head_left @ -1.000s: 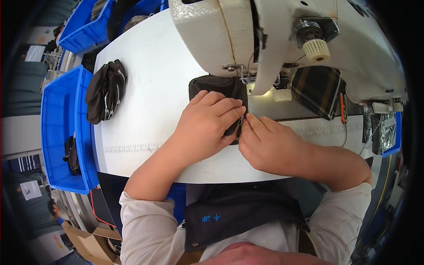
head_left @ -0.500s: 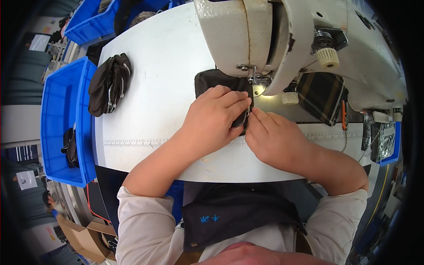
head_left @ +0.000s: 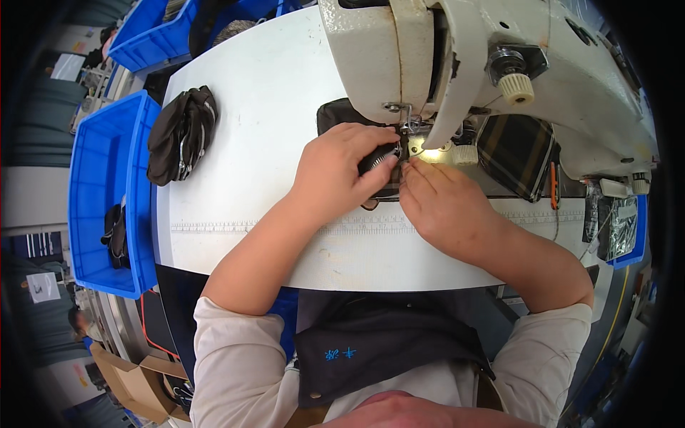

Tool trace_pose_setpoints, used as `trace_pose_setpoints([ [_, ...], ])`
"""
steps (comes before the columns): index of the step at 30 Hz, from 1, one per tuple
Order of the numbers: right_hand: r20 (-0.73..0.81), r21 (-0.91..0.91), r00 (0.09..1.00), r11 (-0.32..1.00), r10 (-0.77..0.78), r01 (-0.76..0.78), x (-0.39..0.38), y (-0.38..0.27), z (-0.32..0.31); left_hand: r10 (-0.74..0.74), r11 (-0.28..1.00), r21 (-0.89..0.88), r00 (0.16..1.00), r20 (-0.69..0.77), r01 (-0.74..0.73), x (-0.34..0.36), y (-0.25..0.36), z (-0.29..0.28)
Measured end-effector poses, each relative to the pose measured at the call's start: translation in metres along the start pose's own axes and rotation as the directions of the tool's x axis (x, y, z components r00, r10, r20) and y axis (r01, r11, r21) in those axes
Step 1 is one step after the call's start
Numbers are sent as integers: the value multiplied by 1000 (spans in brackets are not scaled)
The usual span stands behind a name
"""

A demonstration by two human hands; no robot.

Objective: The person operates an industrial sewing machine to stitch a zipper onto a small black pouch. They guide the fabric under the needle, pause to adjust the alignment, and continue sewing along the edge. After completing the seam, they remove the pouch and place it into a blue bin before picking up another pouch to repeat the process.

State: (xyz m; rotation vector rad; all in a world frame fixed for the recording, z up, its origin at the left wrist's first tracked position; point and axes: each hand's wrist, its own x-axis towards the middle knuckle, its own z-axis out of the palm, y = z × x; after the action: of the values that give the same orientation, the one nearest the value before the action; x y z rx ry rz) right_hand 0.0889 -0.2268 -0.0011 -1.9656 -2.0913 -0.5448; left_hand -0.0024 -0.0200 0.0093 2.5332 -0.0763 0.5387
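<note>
A dark fabric pouch (head_left: 341, 113) with a zipper lies under the needle area of a sewing machine (head_left: 385, 64). My left hand (head_left: 341, 162) rests on the pouch, with thumb and fingers closed on its cloth beside the zipper teeth. At the pouch's right edge, just below the lit metal plate, my right hand (head_left: 441, 196) pinches the fabric with its fingertips. Both hands cover much of the pouch, and its right edge runs up to the presser foot (head_left: 414, 127).
Dark zippered pouches (head_left: 182, 135) lie piled at the table's left, beside a blue bin (head_left: 107, 250) holding dark pieces. Plaid fabric (head_left: 515, 153) and an orange-handled tool (head_left: 554, 185) sit right of the machine head. A printed ruler strip (head_left: 235, 227) crosses the table (head_left: 242, 100).
The pouch and both hands have moved slightly away from me, toward the presser foot. My left thumb has shifted up, and the zipper teeth show more between thumb and fingers.
</note>
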Motion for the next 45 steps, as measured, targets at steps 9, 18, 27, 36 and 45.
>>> trace_pose_setpoints([
  [9, -61, 20, 998, 999, 28, -27, -1, 1, 0, -110, 993, -41, 991, 80, 113, -9, -8, -1],
  [18, 1, -7, 996, 996, 89, -89, -5, -7, 2, 10, 989, -148, 974, 225, 24, -8, 4, -11],
  [27, -20, 43, 993, 992, 120, -120, -5, -12, 0, 313, 897, 347, 948, -61, -274, -3, 8, 9],
  [36, 50, 52, 989, 989, 137, -140, -8, -15, -2, 238, 945, 231, 971, -6, -230, -1, 10, 8],
  [45, 130, 69, 984, 989, 119, -128, -9, -15, -4, 246, 955, 162, 969, 23, -247, -3, 5, 10],
])
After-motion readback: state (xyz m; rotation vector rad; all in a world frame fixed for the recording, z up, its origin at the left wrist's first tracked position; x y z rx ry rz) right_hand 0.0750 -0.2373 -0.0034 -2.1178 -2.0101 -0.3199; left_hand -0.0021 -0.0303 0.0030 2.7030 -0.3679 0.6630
